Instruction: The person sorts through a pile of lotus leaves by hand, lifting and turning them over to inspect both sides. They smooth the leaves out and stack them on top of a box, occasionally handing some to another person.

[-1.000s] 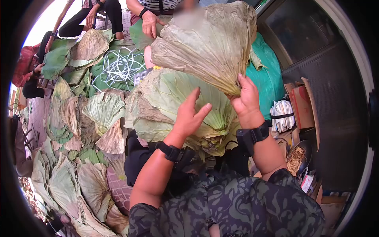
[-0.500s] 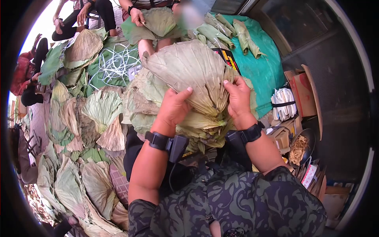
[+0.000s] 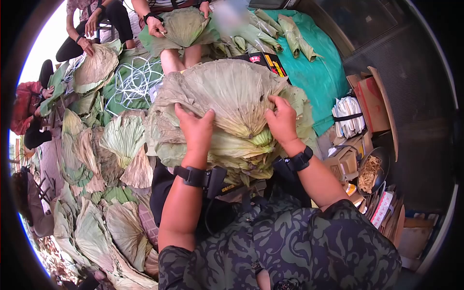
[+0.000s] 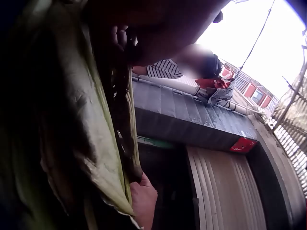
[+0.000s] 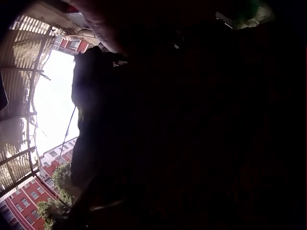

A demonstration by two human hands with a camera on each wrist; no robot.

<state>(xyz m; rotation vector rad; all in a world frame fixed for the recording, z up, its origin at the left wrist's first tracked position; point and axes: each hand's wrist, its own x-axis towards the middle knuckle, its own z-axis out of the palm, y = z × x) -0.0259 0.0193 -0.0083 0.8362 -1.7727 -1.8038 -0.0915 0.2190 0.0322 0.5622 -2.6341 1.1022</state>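
A dried lotus leaf [image 3: 224, 92], grey-green and fanned out, lies over a thick pile of lotus leaves [image 3: 164, 140] in front of my torso. At its left side my left hand [image 3: 195, 129] grips the leaf, thumb and forefinger showing on top and the other fingers hidden. My right hand [image 3: 283, 123] pinches the right side near the yellow-green gathered base [image 3: 261, 140]. Leaf folds [image 4: 91, 129] fill the left of the left wrist view, with a hand [image 4: 144, 199] holding their lower edge. The right wrist view is mostly dark.
More dried leaves [image 3: 123, 135] are spread on the ground at left. White string [image 3: 137, 84] lies tangled on green leaves. Across from me, a person's hand [image 3: 154, 25] holds a leaf. Rolled leaf bundles [image 3: 292, 36] rest on teal sheeting [image 3: 328, 77]; boxes [image 3: 371, 104] and a pan [image 3: 374, 169] stand at right.
The leaf held up by my right hand has come down onto the pile. My left hand, free a second ago, has taken hold of its left side.
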